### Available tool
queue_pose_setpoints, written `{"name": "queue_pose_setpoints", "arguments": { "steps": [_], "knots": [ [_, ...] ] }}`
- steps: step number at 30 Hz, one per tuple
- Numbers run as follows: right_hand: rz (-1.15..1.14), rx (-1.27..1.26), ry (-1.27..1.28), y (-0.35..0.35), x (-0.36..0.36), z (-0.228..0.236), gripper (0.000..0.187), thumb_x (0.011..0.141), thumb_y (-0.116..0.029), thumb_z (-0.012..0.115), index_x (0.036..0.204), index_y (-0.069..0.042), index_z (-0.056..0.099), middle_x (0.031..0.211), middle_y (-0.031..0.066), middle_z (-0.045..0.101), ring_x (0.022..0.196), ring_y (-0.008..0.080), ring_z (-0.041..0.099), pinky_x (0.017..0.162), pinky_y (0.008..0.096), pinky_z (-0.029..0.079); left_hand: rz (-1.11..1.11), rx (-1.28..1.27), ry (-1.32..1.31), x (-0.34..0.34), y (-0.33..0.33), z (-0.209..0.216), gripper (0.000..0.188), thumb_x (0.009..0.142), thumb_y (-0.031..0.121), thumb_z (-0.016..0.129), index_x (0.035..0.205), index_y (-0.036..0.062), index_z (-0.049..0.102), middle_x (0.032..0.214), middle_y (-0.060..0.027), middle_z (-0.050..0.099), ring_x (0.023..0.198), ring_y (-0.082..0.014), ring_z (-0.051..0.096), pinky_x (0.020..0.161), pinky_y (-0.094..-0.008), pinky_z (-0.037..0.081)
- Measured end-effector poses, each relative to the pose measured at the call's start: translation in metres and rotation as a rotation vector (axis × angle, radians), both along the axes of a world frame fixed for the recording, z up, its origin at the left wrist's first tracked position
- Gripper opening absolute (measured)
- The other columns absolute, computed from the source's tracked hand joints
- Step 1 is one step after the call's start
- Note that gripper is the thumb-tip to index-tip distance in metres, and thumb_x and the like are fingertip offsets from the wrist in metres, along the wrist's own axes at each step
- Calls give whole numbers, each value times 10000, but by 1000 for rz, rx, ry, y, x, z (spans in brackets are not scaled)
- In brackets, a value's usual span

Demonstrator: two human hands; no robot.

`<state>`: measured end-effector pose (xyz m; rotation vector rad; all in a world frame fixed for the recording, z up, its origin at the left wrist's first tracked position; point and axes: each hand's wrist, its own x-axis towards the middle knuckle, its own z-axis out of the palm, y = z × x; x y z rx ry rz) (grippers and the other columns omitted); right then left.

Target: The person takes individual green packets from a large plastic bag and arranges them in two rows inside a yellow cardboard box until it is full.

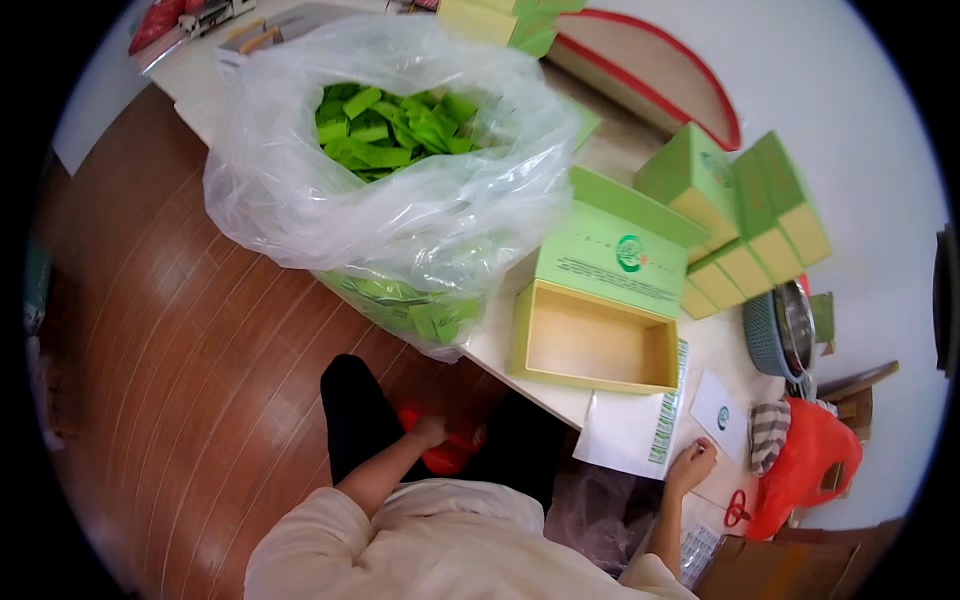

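My right hand [692, 464] lies at the table's near edge with its fingers curled together; whatever they hold, if anything, is too small to make out. Beside it are a white card [716, 414] with a round green mark and a white sheet [625, 430] with a strip of green labels. An open pale-green gift box [600, 340] stands on the table, its lid raised and its yellow inside bare. My left hand [431, 431] is low between my legs against a red surface [450, 458]; its fingers are too small and partly hidden to read.
A large clear plastic bag [270, 180] full of green packets [390, 130] bulges over the table's left edge. Closed green boxes [690, 180] are stacked at the back right. A blue basket [762, 335], a red bag [815, 450], red-handled scissors [737, 508] and a cardboard box [790, 568] line the right.
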<state>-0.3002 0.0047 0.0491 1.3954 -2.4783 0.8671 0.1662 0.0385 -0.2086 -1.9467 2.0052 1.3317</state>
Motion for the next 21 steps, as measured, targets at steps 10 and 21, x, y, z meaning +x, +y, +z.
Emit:
{"name": "queue_pose_setpoints", "arguments": {
  "steps": [10,21],
  "knots": [
    [732,-615,-284,-52,200,143,223,810,38,489,1026,6,539,1021,105,562,990,222,525,856,317,407,452,-624,378,56,28,135,109,850,132,558,898,74,637,937,-129,654,907,-321,618,795,-426,482],
    [1402,207,223,-263,482,222,492,782,-356,668,1101,9,585,1118,215,606,1019,305,599,849,401,475,790,-1078,-77,89,127,203,70,773,44,593,821,82,627,787,-75,572,800,-256,546,793,-371,381]
  ]
}}
